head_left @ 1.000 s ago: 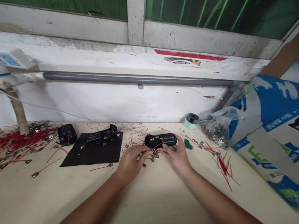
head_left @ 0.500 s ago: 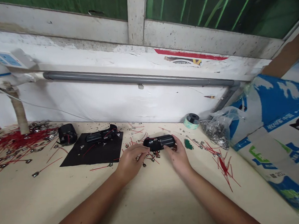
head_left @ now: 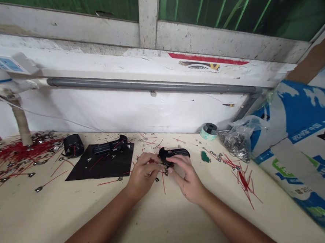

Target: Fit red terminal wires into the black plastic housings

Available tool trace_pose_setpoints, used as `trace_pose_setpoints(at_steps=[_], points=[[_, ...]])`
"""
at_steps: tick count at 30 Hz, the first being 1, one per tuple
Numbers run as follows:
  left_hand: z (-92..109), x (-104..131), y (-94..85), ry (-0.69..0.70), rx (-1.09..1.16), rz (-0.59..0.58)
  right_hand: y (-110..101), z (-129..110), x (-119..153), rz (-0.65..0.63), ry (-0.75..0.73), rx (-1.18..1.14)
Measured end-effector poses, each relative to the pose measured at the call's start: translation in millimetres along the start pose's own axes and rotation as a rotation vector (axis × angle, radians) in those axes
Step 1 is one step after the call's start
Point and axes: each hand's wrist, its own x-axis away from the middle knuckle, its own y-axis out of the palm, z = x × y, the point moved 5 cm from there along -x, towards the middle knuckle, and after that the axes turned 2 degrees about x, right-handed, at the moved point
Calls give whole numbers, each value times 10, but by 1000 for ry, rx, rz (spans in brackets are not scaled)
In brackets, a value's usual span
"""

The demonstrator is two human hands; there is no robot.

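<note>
A black plastic housing (head_left: 178, 152) with a rounded right end lies in front of me, its lower edge hidden behind my fingers. At its left end my left hand (head_left: 143, 172) is closed in a pinch, and whatever is between the fingertips is too small to make out. My right hand (head_left: 189, 178) reaches in from the right with thumb and fingers apart, fingertips at the housing's near side. Small metal contacts (head_left: 166, 171) lie between the two hands, and a thin red wire (head_left: 163, 183) points towards me there.
To the left, another black housing (head_left: 109, 146) rests on a black sheet (head_left: 107, 170), beside a black cup-shaped part (head_left: 73, 146). A pile of red-wired contacts (head_left: 29, 149) fills the far left. Rightward are a tape roll (head_left: 208, 131), a green piece (head_left: 204, 156), a bag of metal parts (head_left: 235, 142) and a large box (head_left: 304, 146).
My right hand has let go of the housing's right end and moved left towards my left hand. The red wire between the hands now points towards me.
</note>
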Motion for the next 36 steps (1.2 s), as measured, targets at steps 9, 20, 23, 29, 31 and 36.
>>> trace_pose_setpoints(at_steps=[9,20,23,29,31,36], points=[[58,-4,57,21,34,-46,90,20,6,-41,9,-140],[26,50,88,-209,70,-50,82,153,4,115,102,-319],[48,51,121,-190,101,-92,97,104,5,93,53,-303],[8,50,139,-211,123,-147,78,18,9,47,-14,-171],[3,55,146,-217,127,-158,70,2,15,38,-18,-108],[29,54,158,-219,113,-155,81,-13,35,6,-11,-27]])
